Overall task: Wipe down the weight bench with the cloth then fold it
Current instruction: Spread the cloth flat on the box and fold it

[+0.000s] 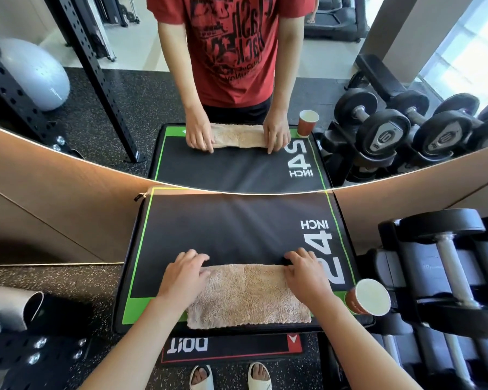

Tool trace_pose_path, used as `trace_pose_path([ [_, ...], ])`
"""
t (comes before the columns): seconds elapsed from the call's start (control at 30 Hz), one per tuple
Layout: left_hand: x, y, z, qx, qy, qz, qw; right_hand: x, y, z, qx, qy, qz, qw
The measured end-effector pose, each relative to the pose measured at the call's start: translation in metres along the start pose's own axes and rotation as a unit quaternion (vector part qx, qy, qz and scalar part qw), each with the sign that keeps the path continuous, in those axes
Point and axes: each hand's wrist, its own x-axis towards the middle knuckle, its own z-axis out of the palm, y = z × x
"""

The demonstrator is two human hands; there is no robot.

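Head view: we look down on a black pad [237, 229] with a green border, its far edge against a mirror [68, 153]. The cloth [248, 296], tan and fluffy, lies flat as a wide strip on the near part of the pad, toward 6 o'clock. Our left hand [185, 274] rests on the cloth's end at 9 o'clock, fingers curled over its far corner; whether it pinches the fabric or only presses it we cannot tell. Our right hand [307, 273] sits on the end at 3 o'clock, fingers bent down over the far corner in the same way, and its grip we cannot tell either. A paper cup [368, 298], red outside and white inside, stands tilted toward us at the pad's corner near 4 o'clock, just beside the cloth and our right wrist. Dumbbells [445, 263] fill a rack at 3 o'clock. A rolled mat [14, 308] lies on the floor at 8 o'clock. At 12 o'clock the mirror shows the pad, the cloth and both hands again
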Motion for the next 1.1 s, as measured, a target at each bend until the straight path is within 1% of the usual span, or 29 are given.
trace_pose_path([
  [0.07, 0.001, -0.002, -0.001, 0.006, -0.002, 0.012, 1.000, 0.002, 0.005, -0.001, -0.010, -0.003, -0.011, 1.000],
  [0.13, -0.001, -0.006, -0.002, -0.001, 0.008, 0.001, 1.000, 0.005, 0.011, -0.001, -0.010, 0.009, -0.015, 1.000],
  [0.2, -0.001, -0.010, -0.004, -0.025, 0.018, -0.007, 1.000, 0.007, 0.016, -0.003, 0.029, 0.027, -0.005, 0.999],
  [0.27, -0.002, -0.012, -0.008, -0.055, 0.036, -0.016, 0.998, 0.009, 0.020, -0.007, 0.074, 0.026, 0.015, 0.997],
  [0.33, -0.001, -0.013, -0.012, -0.074, 0.050, -0.036, 0.995, 0.013, 0.023, -0.011, 0.116, 0.015, 0.055, 0.992],
  [0.4, 0.003, -0.019, -0.014, -0.084, 0.060, -0.055, 0.993, 0.016, 0.028, -0.014, 0.158, 0.025, 0.086, 0.983],
  [0.47, 0.007, -0.025, -0.014, -0.084, 0.076, -0.064, 0.991, 0.019, 0.029, -0.015, 0.161, 0.046, 0.100, 0.981],
  [0.53, 0.007, -0.023, -0.015, -0.057, 0.119, -0.054, 0.990, 0.018, 0.027, -0.014, 0.147, 0.071, 0.095, 0.982],
  [0.6, 0.000, -0.009, -0.015, -0.051, 0.146, 0.006, 0.988, 0.012, 0.018, -0.012, 0.135, 0.096, 0.056, 0.985],
  [0.63, -0.006, 0.000, -0.014, -0.063, 0.134, 0.051, 0.988, 0.005, 0.010, -0.011, 0.130, 0.098, 0.025, 0.986],
  [0.7, -0.023, 0.013, -0.005, -0.078, 0.072, 0.138, 0.985, -0.012, -0.004, -0.005, 0.134, 0.071, -0.046, 0.987],
  [0.77, -0.041, 0.016, 0.012, -0.059, 0.017, 0.182, 0.981, -0.032, -0.015, 0.005, 0.150, 0.021, -0.107, 0.983],
  [0.83, -0.053, 0.007, 0.029, -0.036, -0.005, 0.190, 0.981, -0.048, -0.018, 0.022, 0.151, -0.015, -0.161, 0.975],
  [0.9, -0.060, -0.005, 0.034, -0.043, -0.008, 0.173, 0.984, -0.058, -0.010, 0.035, 0.138, -0.024, -0.186, 0.972],
  [1.0, -0.065, -0.022, 0.028, -0.046, -0.011, 0.146, 0.988, -0.062, 0.011, 0.033, 0.163, -0.009, -0.159, 0.974],
  [1.1, -0.065, -0.020, 0.017, -0.055, -0.020, 0.134, 0.989, -0.062, 0.018, 0.028, 0.161, -0.005, -0.150, 0.976],
])
